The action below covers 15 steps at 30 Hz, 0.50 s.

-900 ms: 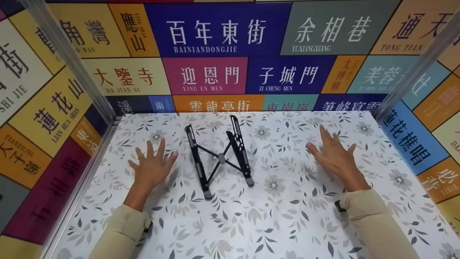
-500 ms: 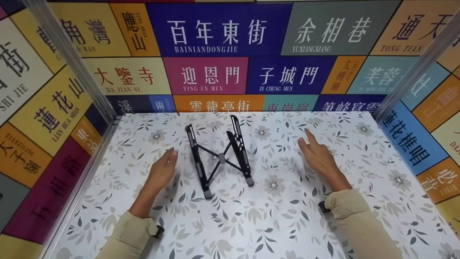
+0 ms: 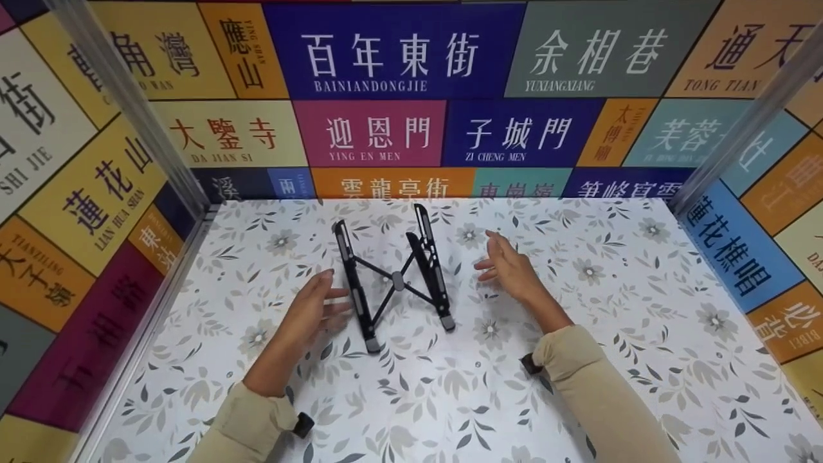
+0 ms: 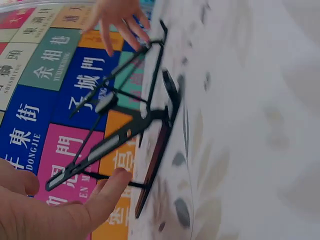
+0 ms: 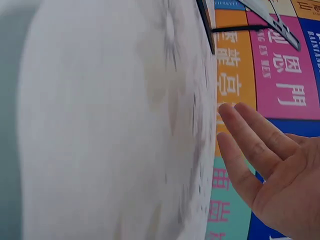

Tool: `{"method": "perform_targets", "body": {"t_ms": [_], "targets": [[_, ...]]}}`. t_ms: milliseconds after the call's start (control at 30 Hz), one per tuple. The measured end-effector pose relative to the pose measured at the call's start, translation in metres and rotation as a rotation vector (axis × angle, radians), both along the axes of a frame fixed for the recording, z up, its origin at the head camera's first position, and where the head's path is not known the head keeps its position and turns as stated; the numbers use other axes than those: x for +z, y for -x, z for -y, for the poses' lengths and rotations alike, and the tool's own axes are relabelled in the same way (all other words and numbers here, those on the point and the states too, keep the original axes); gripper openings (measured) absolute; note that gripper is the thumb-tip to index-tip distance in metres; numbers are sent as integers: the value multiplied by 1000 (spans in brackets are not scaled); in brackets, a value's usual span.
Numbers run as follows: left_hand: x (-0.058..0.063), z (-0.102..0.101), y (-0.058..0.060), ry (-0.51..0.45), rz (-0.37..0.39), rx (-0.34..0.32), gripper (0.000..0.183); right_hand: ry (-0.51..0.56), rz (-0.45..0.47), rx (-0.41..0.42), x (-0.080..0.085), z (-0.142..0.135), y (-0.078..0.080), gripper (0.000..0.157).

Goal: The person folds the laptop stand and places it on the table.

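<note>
An unfolded black laptop stand [image 3: 398,281] with grey pads stands on the table, its two sides joined by crossed struts at a grey hub. My left hand [image 3: 312,312] is beside the stand's left side, palm turned inward and fingers extended toward it. In the left wrist view, the fingertips lie close to the stand [image 4: 120,138]; whether they touch it I cannot tell. Off the stand's right side, a gap away, is my right hand [image 3: 514,270] with loosely spread fingers. The right wrist view shows that hand [image 5: 285,180] holding nothing, with part of the stand at the top.
White floral cloth or paper covers the table [image 3: 437,399]. Panels with coloured Chinese lettering form a back wall [image 3: 398,51] and side walls. Clear-looking corner posts [image 3: 739,122] rise at the table's back corners. A dark band shows at each sleeve cuff.
Both hands have moved inward toward the stand, the right one farther to the left. Widely spread fingers have drawn closer together. The stand has stayed in place.
</note>
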<state>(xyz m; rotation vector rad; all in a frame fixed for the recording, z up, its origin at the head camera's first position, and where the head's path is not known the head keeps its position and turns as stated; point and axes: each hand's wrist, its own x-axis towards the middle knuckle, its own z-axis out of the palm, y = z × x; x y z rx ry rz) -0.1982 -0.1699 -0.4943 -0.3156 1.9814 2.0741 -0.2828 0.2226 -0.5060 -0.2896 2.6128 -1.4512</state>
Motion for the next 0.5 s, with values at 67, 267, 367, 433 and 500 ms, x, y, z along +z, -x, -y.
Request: {"method": "perform_targets", "body": {"t_ms": [67, 267, 367, 433, 500], "targets": [[-2, -5, 1, -40, 11, 19, 57, 61, 39, 20, -3, 11, 2, 69], [-9, -18, 5, -96, 8, 55, 48, 217, 158, 51, -9, 42, 11, 64], [-13, -21, 8, -68, -15, 72, 49, 243, 179, 69, -9, 54, 13, 60], [-15, -24, 10, -49, -35, 86, 53, 246, 169, 84, -10, 60, 15, 60], [-16, -26, 11, -25, -61, 92, 56, 243, 153, 101, -9, 64, 17, 60]]}}
